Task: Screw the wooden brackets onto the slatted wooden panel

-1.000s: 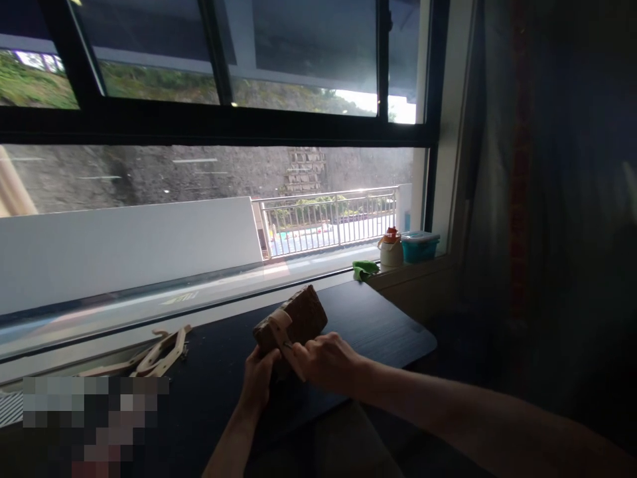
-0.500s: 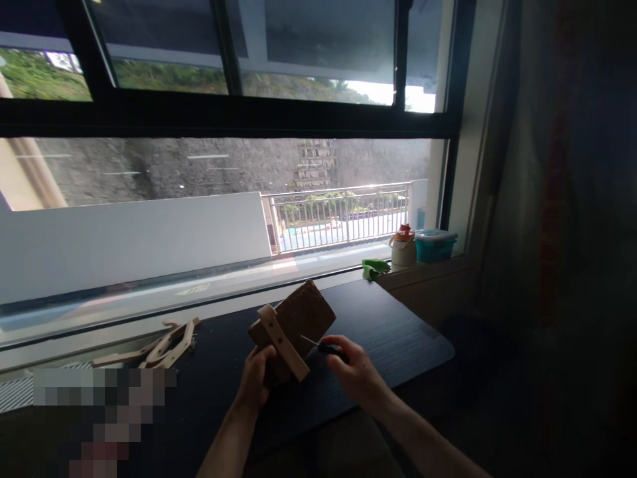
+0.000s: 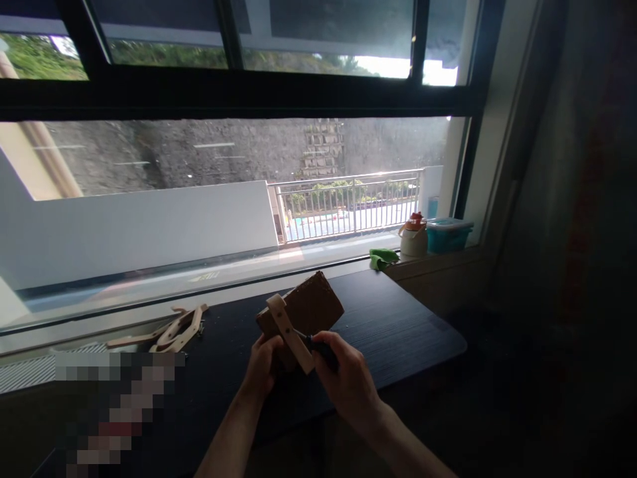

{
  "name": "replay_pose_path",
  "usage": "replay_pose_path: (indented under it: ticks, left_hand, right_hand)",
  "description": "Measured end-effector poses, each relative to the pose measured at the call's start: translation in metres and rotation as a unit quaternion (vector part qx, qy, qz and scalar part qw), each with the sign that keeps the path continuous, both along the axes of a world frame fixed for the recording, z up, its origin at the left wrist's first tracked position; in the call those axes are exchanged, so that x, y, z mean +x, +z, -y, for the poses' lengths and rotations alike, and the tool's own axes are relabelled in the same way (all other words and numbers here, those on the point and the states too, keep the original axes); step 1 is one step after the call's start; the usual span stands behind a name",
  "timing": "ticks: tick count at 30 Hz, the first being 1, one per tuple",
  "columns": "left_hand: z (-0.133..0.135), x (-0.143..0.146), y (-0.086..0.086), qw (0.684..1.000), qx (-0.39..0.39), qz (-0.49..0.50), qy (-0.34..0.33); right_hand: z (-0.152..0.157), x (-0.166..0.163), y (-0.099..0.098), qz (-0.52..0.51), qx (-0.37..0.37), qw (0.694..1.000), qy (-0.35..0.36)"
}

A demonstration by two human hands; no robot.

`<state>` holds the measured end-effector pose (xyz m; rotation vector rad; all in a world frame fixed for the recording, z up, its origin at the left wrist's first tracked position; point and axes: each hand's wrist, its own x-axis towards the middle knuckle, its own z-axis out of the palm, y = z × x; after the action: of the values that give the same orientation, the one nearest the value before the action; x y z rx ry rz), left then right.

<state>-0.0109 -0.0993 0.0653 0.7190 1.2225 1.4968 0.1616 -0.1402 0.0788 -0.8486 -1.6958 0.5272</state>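
Window (image 3: 249, 166): spanning the whole far side, dark frame, a railing showing outside.

Table (image 3: 398, 325): dark top, running below the window, rounded corner lying to the right.

Sill (image 3: 428, 265): pale ledge, sitting beyond the table's right end.

Brown board (image 3: 318, 302): being held tilted just above the table's middle, one corner pointing up toward the window. It is sitting at much the same tilt as half a second ago.

Right hand (image 3: 348, 382): closing around the dark handle of the screwdriver. Half a second ago it was hovering off to the right of the strip; it is now pressing in close beside it.

Left hand (image 3: 263, 365): gripping the board's lower left edge from below, fingers wrapped, unchanged from before.

Wooden strip (image 3: 291, 325): pale, lying slantwise across the board's near face, touching it.

Wooden pieces (image 3: 174, 328): pale curved bits lying on the table, well to the left of the hands.

Lidded box (image 3: 448, 236): teal, standing on the sill.

Jar (image 3: 413, 239): pale, red-topped, standing just beside the box.

Green cloth (image 3: 383, 257): lying crumpled near the jar.

Screwdriver (image 3: 313, 342): thin shaft now meeting the strip's right edge; the exact contact is too small to tell.
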Motion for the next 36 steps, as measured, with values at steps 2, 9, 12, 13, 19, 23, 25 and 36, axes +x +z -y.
replay_pose_path:
  ticks: [2, 9, 12, 13, 19, 23, 25, 36]
  left_hand:
    - [0.0, 0.001, 0.0, 1.0, 0.003, -0.004, -0.002]
    - [0.003, 0.002, 0.002, 1.0, 0.006, -0.013, -0.008]
    - [0.004, 0.004, 0.004, 1.0, 0.01, -0.016, -0.011]
    - [0.005, 0.004, 0.005, 1.0, 0.011, -0.018, -0.012]
    - [0.003, 0.003, 0.002, 0.999, 0.008, -0.034, -0.014]
    - [0.003, 0.002, 0.0, 0.999, 0.009, -0.044, -0.014]
    - [0.002, 0.001, 0.0, 0.999, 0.012, -0.048, -0.013]
    - [-0.004, 0.0, -0.012, 0.997, 0.044, -0.064, 0.003]
  right_hand:
    - [0.0, -0.002, 0.004, 0.014, 0.002, 1.0, -0.011]
    - [0.001, -0.004, 0.012, 0.044, -0.019, 0.999, -0.014]
    - [0.001, -0.004, 0.01, 0.047, -0.013, 0.999, -0.011]
    - [0.001, -0.005, 0.01, 0.048, -0.011, 0.999, -0.01]
    - [-0.002, -0.006, 0.008, 0.057, -0.004, 0.998, -0.009]
    - [-0.002, -0.006, 0.009, 0.058, -0.003, 0.998, -0.006]
    - [-0.002, -0.006, 0.009, 0.062, -0.002, 0.998, -0.011]
    - [-0.01, 0.013, 0.035, 0.353, 0.092, 0.93, -0.045]
